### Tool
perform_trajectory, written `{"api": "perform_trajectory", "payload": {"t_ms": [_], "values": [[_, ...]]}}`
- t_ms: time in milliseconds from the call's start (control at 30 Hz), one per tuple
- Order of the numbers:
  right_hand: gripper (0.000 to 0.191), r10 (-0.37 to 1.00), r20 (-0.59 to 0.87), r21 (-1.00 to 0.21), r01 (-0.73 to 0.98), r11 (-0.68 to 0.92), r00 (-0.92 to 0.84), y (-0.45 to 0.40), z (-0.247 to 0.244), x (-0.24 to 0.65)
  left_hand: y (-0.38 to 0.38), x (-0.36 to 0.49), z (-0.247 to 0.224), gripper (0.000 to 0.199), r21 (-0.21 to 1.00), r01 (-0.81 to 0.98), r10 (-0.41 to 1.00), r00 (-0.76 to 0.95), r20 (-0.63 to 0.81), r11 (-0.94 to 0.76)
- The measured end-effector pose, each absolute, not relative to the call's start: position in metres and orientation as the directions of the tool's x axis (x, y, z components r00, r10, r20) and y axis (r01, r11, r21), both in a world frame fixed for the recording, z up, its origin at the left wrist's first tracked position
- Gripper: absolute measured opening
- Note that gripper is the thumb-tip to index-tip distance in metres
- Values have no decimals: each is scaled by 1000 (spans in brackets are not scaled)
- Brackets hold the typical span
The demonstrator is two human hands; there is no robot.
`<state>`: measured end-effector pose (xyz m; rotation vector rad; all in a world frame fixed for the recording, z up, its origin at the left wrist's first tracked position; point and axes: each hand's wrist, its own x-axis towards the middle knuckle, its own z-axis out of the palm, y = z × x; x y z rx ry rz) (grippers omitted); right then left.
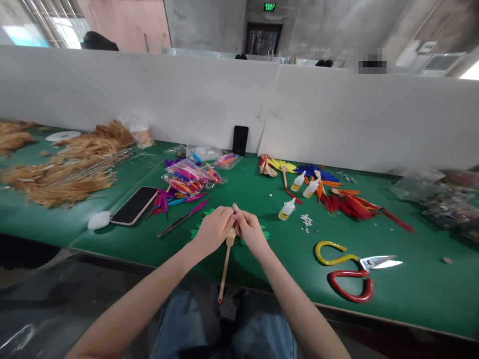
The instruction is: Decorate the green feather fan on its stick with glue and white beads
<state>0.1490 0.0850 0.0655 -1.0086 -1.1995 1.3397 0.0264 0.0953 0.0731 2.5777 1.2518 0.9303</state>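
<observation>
My left hand (216, 224) and my right hand (251, 230) meet at the fingertips over the middle of the table's near side. Both are closed in a pinch; whatever is between the fingers is too small or hidden to name. Beneath them lies a green petal-shaped piece (266, 233), mostly covered by my hands. A pale wooden stick (225, 269) with a rounded, wider top runs from under my hands past the table edge, its lower tip red. Just right of my right hand stands a small white glue bottle (287, 209) with a yellow label, near several tiny white bits (306, 220).
Yellow-and-red-handled scissors (355, 269) lie at right. Two more glue bottles (298, 181) stand near colourful feathers (354, 205). At left are bagged feathers (187, 175), a phone (134, 205) and tan plumes (82, 172). Another phone (240, 140) leans against the white partition (179, 99).
</observation>
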Motion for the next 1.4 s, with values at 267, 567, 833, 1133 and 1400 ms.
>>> {"api": "perform_trajectory", "payload": {"t_ms": [267,567,833,1133,1400], "values": [[56,987,-55,-994,-90,-69,-148,80,62,149,95,19,59,33,164,715,652,486,582,-679],[46,991,38,-957,281,72,-126,12,40,176,98,3,34,33,-75,633,544,714,441,-770],[36,905,221,-812,445,377,-364,-18,18,155,102,11,29,32,-122,568,485,780,397,-814],[35,878,227,-798,437,416,-422,-14,16,156,102,11,28,35,-91,582,519,776,359,-808],[34,892,190,-829,420,369,-410,-13,10,158,104,10,26,33,-97,592,531,775,343,-800]]}}
